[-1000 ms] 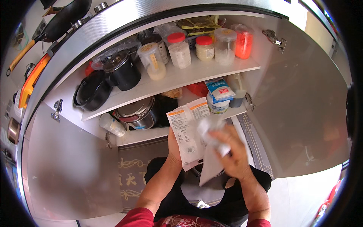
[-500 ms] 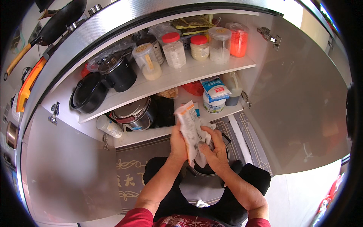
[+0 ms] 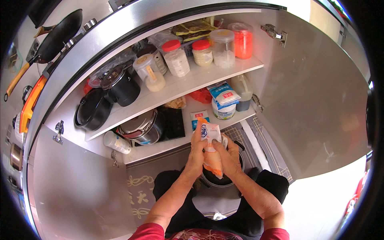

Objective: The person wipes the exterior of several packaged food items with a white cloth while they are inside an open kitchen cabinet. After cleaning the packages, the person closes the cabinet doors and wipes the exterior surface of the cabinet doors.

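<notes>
I wear a deep red top (image 3: 206, 235) with pale, branching lines spread across its front. Its red sleeves (image 3: 147, 232) stop near my elbows. My trousers (image 3: 267, 191) are black; my left hand (image 3: 195, 154) and right hand (image 3: 229, 157) are bare.

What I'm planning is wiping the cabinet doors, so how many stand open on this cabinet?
2: the left door, swung out at the left side of the cabinet, and the right door, swung out at its right. None appears hidden.

Centre frame: left hand (image 3: 195, 155), right hand (image 3: 231, 158) grip orange-white packet (image 3: 212, 159) over dark pot (image 3: 227, 181). Upper centre: red-lidded jars (image 3: 177, 61) on shelf (image 3: 188, 85).
</notes>
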Motion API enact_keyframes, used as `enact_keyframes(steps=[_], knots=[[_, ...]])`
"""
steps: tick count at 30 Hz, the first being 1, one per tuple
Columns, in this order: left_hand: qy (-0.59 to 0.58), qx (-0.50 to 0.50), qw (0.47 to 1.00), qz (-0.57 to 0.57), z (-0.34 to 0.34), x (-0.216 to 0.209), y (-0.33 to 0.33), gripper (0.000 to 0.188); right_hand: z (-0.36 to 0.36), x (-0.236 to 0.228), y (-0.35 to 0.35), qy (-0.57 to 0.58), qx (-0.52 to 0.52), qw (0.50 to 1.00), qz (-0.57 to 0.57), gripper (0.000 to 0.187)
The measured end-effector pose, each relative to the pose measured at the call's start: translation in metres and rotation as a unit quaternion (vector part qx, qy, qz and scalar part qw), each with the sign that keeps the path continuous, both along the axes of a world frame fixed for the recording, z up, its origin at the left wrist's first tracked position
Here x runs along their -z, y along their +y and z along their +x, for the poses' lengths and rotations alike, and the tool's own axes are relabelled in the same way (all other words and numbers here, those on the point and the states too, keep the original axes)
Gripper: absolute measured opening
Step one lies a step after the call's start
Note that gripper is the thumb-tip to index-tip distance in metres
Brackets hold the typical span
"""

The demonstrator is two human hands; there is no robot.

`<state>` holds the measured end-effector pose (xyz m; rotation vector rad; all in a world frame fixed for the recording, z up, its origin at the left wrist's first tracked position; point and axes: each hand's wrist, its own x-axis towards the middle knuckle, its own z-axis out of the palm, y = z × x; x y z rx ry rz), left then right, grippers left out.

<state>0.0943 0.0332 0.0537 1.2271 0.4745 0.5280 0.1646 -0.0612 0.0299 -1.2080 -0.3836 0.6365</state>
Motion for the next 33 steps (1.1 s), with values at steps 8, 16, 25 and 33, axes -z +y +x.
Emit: enact_keyframes(steps=[8, 16, 25, 33], knots=[[0.096, 0.099, 0.974, -0.177, -0.012, -0.006, 0.028, 0.073, 0.017, -0.028, -0.023, 0.236, -0.033, 0.961, 0.140, 0.022], [-0.003, 0.153, 0.963, -0.224, -0.014, -0.012, 0.000, 0.066, 0.022, -0.040, -0.032, 0.159, -0.016, 0.979, 0.123, 0.021], [-0.069, 0.155, 0.942, -0.291, -0.014, -0.005, 0.001, 0.063, 0.029, -0.054, -0.034, 0.061, 0.047, 0.993, 0.085, 0.022], [-0.018, 0.141, 0.887, -0.439, -0.027, -0.015, -0.002, 0.060, 0.057, -0.070, -0.053, 0.017, 0.161, 0.977, 0.136, 0.021]])
